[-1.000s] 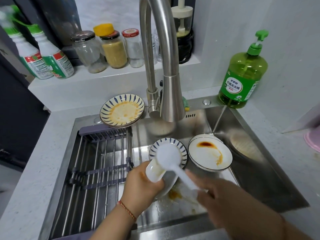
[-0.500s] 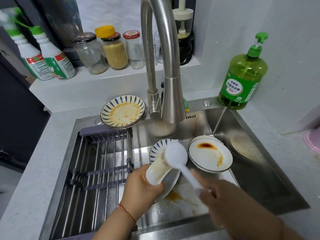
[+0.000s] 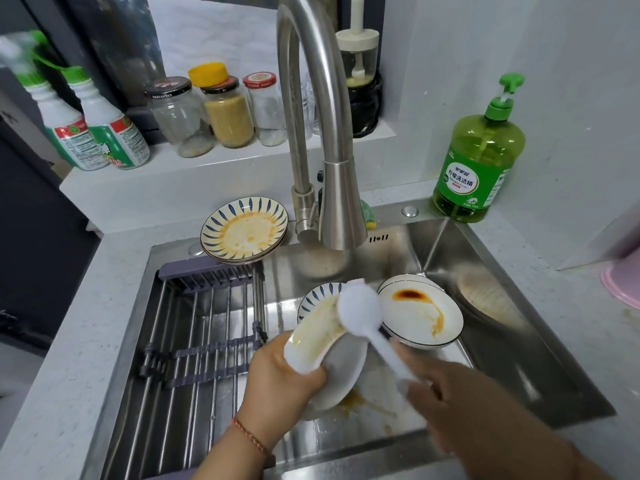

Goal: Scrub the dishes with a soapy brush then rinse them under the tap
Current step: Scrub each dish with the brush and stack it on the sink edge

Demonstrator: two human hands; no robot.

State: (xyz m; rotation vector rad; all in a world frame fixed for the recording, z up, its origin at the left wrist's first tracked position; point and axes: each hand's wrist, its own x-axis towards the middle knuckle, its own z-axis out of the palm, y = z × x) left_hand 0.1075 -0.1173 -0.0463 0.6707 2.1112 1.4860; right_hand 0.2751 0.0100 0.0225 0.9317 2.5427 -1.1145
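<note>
My left hand [image 3: 282, 382] grips a tilted white plate [image 3: 322, 332] smeared with yellow sauce, held over the steel sink [image 3: 491, 348]. My right hand [image 3: 450, 393] holds the handle of a white dish brush [image 3: 360, 311], its round head lying on the plate's upper edge. Behind it a blue-striped plate [image 3: 313, 301] and a white plate with a brown stain [image 3: 420, 313] lie in the basin. Two stacked blue-striped plates [image 3: 244, 228] with orange residue sit on the sink's back rim. The tap [image 3: 343, 199] arches above; no water is seen running.
A metal drain rack [image 3: 204, 334] fills the sink's left half. A green dish-soap pump bottle [image 3: 479, 157] stands at the back right corner. Jars [image 3: 228, 110] and two cleaner bottles [image 3: 100, 129] line the ledge behind. A pink object [image 3: 623, 282] sits at the right edge.
The brush head has moved up and to the right across the tilted plate, to its upper edge. My left hand has kept its hold and tipped the plate a little more upright.
</note>
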